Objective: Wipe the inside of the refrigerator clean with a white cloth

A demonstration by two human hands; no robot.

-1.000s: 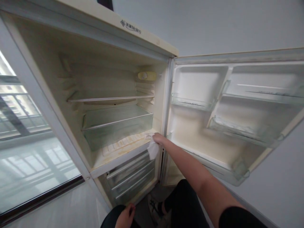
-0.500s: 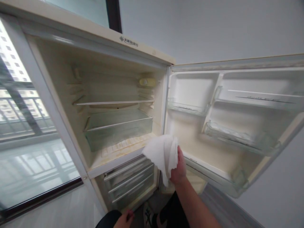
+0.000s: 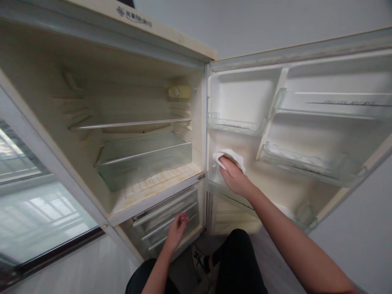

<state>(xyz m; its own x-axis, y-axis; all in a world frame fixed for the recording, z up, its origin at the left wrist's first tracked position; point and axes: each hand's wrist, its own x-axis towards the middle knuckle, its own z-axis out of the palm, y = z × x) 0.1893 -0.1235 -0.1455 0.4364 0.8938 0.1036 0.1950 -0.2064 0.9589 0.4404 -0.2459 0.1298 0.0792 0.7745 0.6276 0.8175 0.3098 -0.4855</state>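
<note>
refrigerator (image 3: 197,151) with blurred meiling logo (image 3: 134,16)

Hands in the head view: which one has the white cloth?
The right hand: it holds the white cloth at the inner side of the open fridge door; the left hand, before the lower drawers, shows none.

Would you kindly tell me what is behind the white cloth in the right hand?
Behind the white cloth in the right hand is the refrigerator door's inner panel, visible around it. The patch directly behind the cloth is covered, so its condition cannot be seen.
</note>
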